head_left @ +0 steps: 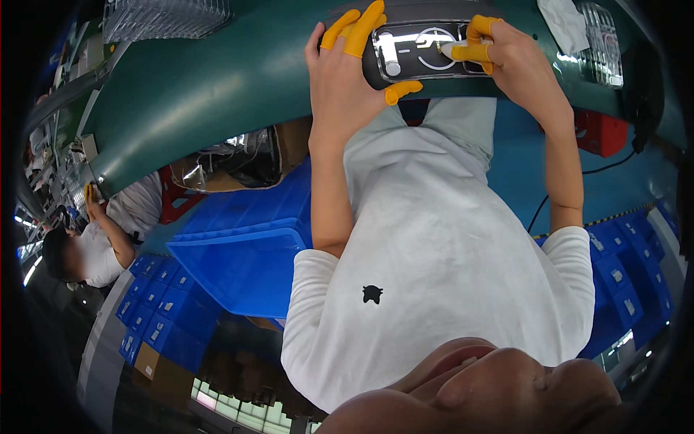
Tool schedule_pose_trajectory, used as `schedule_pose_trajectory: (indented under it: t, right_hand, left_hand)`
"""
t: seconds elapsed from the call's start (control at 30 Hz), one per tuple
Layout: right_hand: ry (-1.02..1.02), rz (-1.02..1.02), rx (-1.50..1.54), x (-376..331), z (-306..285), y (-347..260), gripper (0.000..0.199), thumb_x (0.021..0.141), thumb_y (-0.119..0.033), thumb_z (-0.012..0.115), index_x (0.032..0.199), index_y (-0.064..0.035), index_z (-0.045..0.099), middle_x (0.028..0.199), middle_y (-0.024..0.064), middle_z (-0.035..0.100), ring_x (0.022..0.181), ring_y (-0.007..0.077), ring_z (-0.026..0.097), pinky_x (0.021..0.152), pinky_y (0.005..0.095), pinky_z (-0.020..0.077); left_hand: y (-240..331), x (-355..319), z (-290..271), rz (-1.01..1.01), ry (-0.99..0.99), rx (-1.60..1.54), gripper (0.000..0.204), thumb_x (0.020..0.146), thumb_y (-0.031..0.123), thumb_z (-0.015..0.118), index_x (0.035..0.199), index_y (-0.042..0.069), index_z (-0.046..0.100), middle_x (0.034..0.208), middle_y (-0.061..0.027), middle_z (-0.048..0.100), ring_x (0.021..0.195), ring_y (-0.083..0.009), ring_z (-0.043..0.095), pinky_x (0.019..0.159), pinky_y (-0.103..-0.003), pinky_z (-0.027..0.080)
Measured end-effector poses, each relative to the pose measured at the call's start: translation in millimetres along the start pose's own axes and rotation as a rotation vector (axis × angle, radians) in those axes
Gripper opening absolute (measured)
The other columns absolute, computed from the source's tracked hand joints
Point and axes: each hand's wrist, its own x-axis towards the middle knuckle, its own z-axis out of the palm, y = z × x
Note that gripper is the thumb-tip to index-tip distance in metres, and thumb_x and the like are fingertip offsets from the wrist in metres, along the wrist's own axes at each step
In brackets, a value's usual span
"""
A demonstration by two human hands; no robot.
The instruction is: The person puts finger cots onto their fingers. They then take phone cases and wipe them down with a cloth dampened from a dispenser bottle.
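Curving from 9 to 2 o'clock, a glossy green table (217, 79) stands above a blue floor (524, 145); a co-worker (108, 249) is at 9 o'clock.

A blue bin (249, 275), its mouth showing, is also toward 9. At 10, a carton (293, 141) holds clear and black bags (260, 159). Blue boxes (177, 329) are stacked at 8, with more at 4. Clear trays (166, 18) sit at 11; more lie at 2, beside a white cloth (564, 25).

The case (416, 61), clear-rimmed over black, is on the table at 1 o'clock. Its long axis runs nearly 9 to 3, the 3 o'clock end slightly higher. A white ring marks its face, a short bar on the ring's 9 o'clock side.

The left hand (347, 76) has its grip spread around the 9 o'clock end; the right hand (517, 61) pinches a small white piece (447, 50) at the ring.
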Motion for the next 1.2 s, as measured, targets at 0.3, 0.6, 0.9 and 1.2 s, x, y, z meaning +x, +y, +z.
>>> schedule_pose_trajectory:
  t: [0.3, 0.6, 0.9, 1.2]
  right_hand:
    - [0.056, -0.116, 0.084, 17, 23, -3, 0.02, 0.074, 0.007, 0.07, 0.092, 0.0002, 0.077, 0.101, 0.0113, 0.064, 0.092, 0.0281, 0.064, 0.08, 0.0363, 0.0544]
    - [-0.089, -0.016, 0.072, -15, -1, 7, 0.021, 0.075, 0.005, 0.068, 0.093, 0.0, 0.077, 0.098, 0.0111, 0.064, 0.088, 0.0285, 0.064, 0.079, 0.0381, 0.0535]
    - [-0.008, -0.147, 0.175, 20, 29, -26, 0.04, 0.074, 0.009, 0.069, 0.108, -0.0112, 0.078, 0.105, 0.0099, 0.063, 0.092, 0.0289, 0.063, 0.082, 0.0368, 0.0539]
    - [0.069, -0.109, 0.167, 8, 21, -24, 0.026, 0.07, 0.006, 0.071, 0.095, -0.0018, 0.077, 0.101, 0.0089, 0.064, 0.09, 0.0256, 0.062, 0.076, 0.0342, 0.0549]
  left_hand:
    - [-5, 0, 4, -0.021, -0.016, -0.011, 0.104, 0.055, 0.044, 0.095, 0.143, 0.012, 0.051, 0.125, -0.0011, 0.067, 0.128, -0.0244, 0.054, 0.117, -0.051, 0.024]
    - [-3, 0, 1, -0.037, -0.023, -0.019, 0.105, 0.054, 0.046, 0.095, 0.143, 0.012, 0.051, 0.125, -0.0011, 0.068, 0.128, -0.0238, 0.055, 0.116, -0.05, 0.024]
    - [-3, 1, 2, -0.048, 0.006, -0.077, 0.094, 0.055, 0.038, 0.094, 0.138, 0.012, 0.057, 0.12, -0.0044, 0.069, 0.126, -0.0271, 0.056, 0.117, -0.051, 0.024]
    - [-4, -1, 0, -0.052, 0.006, -0.074, 0.094, 0.057, 0.043, 0.093, 0.139, 0.012, 0.057, 0.123, -0.0058, 0.068, 0.127, -0.0273, 0.056, 0.118, -0.051, 0.023]
